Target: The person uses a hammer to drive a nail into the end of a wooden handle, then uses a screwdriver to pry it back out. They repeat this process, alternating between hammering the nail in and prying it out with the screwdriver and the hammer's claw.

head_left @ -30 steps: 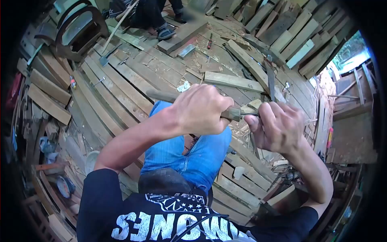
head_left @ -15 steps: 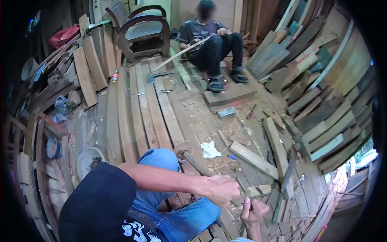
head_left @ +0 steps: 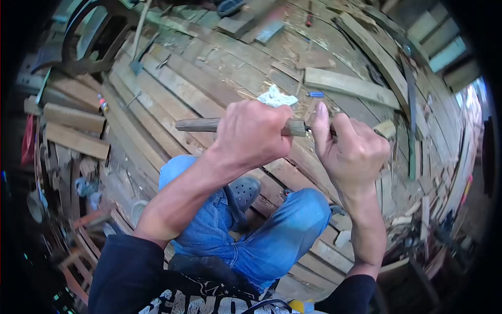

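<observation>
My left hand (head_left: 253, 131) is wrapped round a greyish wooden stick (head_left: 196, 125), which sticks out on both sides of the fist. To its right, my right hand (head_left: 353, 144) is closed with the thumb pointing up, close to the stick's right end. A thin dark piece shows between the two hands, and a pale wooden end (head_left: 386, 130) appears just beyond my right hand. What the right fingers hold is hidden. Both hands are above my knees in blue jeans (head_left: 293, 225).
A white crumpled cloth (head_left: 277, 97), a blue object (head_left: 315, 94) and a thick wooden block (head_left: 350, 86) lie ahead on the plank floor. A hatchet (head_left: 137, 66) lies at the upper left, near a curved wooden frame (head_left: 70, 39). A green strip (head_left: 412, 157) is at the right.
The view has tilted down and turned, so the other person is almost out of sight. Both hands now appear higher and nearer the middle, and the stick in my left hand shows clearly.
</observation>
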The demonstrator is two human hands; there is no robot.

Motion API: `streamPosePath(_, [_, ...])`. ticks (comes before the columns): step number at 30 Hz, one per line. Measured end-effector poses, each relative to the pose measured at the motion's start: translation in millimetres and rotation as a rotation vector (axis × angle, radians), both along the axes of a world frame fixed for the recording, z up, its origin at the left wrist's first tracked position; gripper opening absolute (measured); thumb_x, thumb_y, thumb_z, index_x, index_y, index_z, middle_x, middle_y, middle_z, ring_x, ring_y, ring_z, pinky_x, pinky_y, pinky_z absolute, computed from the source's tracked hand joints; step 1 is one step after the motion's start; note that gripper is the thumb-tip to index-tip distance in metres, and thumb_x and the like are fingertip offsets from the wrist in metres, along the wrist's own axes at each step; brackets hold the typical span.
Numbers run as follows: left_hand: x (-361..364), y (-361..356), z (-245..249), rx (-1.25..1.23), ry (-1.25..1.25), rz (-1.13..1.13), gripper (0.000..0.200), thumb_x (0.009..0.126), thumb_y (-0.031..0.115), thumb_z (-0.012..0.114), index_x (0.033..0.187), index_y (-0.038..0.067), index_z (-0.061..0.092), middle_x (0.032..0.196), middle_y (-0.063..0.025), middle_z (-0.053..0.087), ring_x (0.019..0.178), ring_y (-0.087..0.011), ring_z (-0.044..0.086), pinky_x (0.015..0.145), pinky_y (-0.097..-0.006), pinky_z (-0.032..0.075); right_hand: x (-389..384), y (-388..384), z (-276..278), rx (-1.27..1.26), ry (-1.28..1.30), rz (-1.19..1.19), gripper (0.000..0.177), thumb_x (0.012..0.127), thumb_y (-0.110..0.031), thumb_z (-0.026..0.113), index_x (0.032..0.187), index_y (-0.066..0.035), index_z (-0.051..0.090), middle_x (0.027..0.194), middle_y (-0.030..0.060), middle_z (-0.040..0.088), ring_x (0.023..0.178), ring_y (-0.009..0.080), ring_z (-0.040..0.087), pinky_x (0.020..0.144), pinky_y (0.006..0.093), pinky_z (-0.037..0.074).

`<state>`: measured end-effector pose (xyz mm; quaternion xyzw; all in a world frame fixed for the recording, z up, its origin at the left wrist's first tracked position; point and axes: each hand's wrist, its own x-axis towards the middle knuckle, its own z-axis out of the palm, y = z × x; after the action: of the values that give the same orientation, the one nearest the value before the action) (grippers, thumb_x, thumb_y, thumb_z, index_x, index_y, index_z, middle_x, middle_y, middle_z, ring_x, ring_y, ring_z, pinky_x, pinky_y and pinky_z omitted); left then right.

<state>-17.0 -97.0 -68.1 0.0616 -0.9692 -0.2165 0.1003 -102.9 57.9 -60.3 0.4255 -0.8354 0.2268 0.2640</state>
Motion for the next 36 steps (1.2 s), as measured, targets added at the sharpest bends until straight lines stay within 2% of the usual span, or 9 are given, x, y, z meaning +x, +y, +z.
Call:
streamPosePath(4, [-9.1, 7.9, -9.8, -0.056, 0.136, -0.073, 0.006, 0.069, 0.012, 0.062, 0.072, 0.008, 0.061, 0.058, -0.012, 0.061, 0.052, -0.0302, 0.062, 0.046, -0.0424, 0.048, 4.1, 11.2, 2.4, -0.069, -0.042, -0.065, 0.039, 0.084, -0.015, 0.073, 0.054, -0.01, 0.049, 0.042, 0.0046, 0.044, 0.034, 0.0191, 0.043, 0.035, 0.0343, 0.031])
streamPosePath(9, [-32.0, 24.9, -23.1, -0.051, 0.648, -0.157, 0.015, 0.068, 0.016, 0.069, 0.067, 0.012, 0.055, 0.053, -0.0045, 0.053, 0.046, -0.0248, 0.055, 0.043, -0.0364, 0.041, 13.4, 33.5, 18.2, -0.083, 0.016, -0.174, 0.038, 0.084, -0.018, 0.073, 0.055, -0.011, 0.049, 0.044, 0.0035, 0.045, 0.034, 0.0187, 0.045, 0.035, 0.034, 0.032])
streamPosePath(13, [-47.5, 54.6, -15.9, 0.072, 0.782, -0.128, 0.02, 0.074, 0.008, 0.072, 0.064, 0.009, 0.055, 0.054, -0.0078, 0.051, 0.047, -0.0272, 0.053, 0.046, -0.0364, 0.04, 11.6, 54.5, 45.1, -0.004, 0.075, -0.187, 0.035, 0.085, -0.019, 0.071, 0.058, -0.009, 0.051, 0.046, 0.0058, 0.047, 0.038, 0.0225, 0.047, 0.038, 0.0362, 0.034])
streamPosePath(17, [-54.8, 69.3, -33.4, 0.496, 0.561, -0.097, 0.013, 0.067, 0.008, 0.075, 0.069, 0.009, 0.062, 0.065, -0.0103, 0.058, 0.062, -0.0304, 0.06, 0.055, -0.039, 0.046, 1.0, 59.5, 80.3, 0.4, -0.08, -0.118, 0.035, 0.09, -0.031, 0.063, 0.065, -0.009, 0.054, 0.052, 0.0115, 0.052, 0.047, 0.0322, 0.055, 0.045, 0.0436, 0.039])
streamPosePath(19, [-54.4, 63.0, -37.2, 0.439, 0.348, -0.117, 0.019, 0.059, 0.009, 0.073, 0.077, 0.012, 0.071, 0.073, -0.0102, 0.066, 0.071, -0.0322, 0.065, 0.063, -0.0411, 0.052, -4.4, 52.4, 83.6, 0.608, -0.106, -0.072, 0.033, 0.091, -0.033, 0.06, 0.068, -0.01, 0.057, 0.054, 0.0125, 0.055, 0.051, 0.0337, 0.057, 0.048, 0.0458, 0.04])
streamPosePath(22, [-52.5, 59.3, -40.3, 0.387, 0.118, -0.142, 0.023, 0.061, 0.017, 0.071, 0.083, 0.015, 0.074, 0.07, -0.0145, 0.066, 0.07, -0.033, 0.066, 0.064, -0.043, 0.053, -12.9, 51.0, 78.0, 0.771, -0.075, 0.036, 0.03, 0.091, -0.031, 0.058, 0.07, -0.01, 0.06, 0.053, 0.0143, 0.056, 0.051, 0.0351, 0.058, 0.049, 0.0474, 0.041])
streamPosePath(28, [-52.7, 66.2, -48.8, 0.369, 0.069, -0.335, 0.019, 0.066, 0.016, 0.065, 0.081, 0.008, 0.073, 0.068, -0.0189, 0.065, 0.068, -0.0366, 0.065, 0.064, -0.0464, 0.052, -18.0, 65.9, 56.4, 0.665, -0.365, 0.14, 0.037, 0.086, -0.03, 0.064, 0.06, -0.004, 0.058, 0.055, 0.0199, 0.057, 0.052, 0.0408, 0.059, 0.051, 0.049, 0.045])
streamPosePath(31, [-46.3, 75.0, -41.3, 0.391, -0.088, -0.342, 0.015, 0.064, 0.014, 0.064, 0.071, 0.003, 0.071, 0.069, -0.022, 0.065, 0.071, -0.0384, 0.066, 0.067, -0.0456, 0.054, -14.1, 79.6, 49.3, 0.744, -0.417, 0.114, 0.033, 0.085, -0.027, 0.065, 0.064, -0.003, 0.059, 0.056, 0.021, 0.058, 0.053, 0.0422, 0.059, 0.051, 0.0503, 0.047])
streamPosePath(36, [-62.4, 85.7, -54.6, 0.405, -0.072, -0.226, 0.017, 0.064, 0.012, 0.064, 0.077, 0.005, 0.072, 0.07, -0.0205, 0.066, 0.071, -0.0375, 0.067, 0.065, -0.0456, 0.054, -18.0, 76.8, 32.2, 0.644, -0.46, -0.029, 0.027, 0.088, -0.018, 0.06, 0.068, 0.0, 0.058, 0.056, 0.0242, 0.056, 0.054, 0.0453, 0.057, 0.052, 0.0527, 0.044])
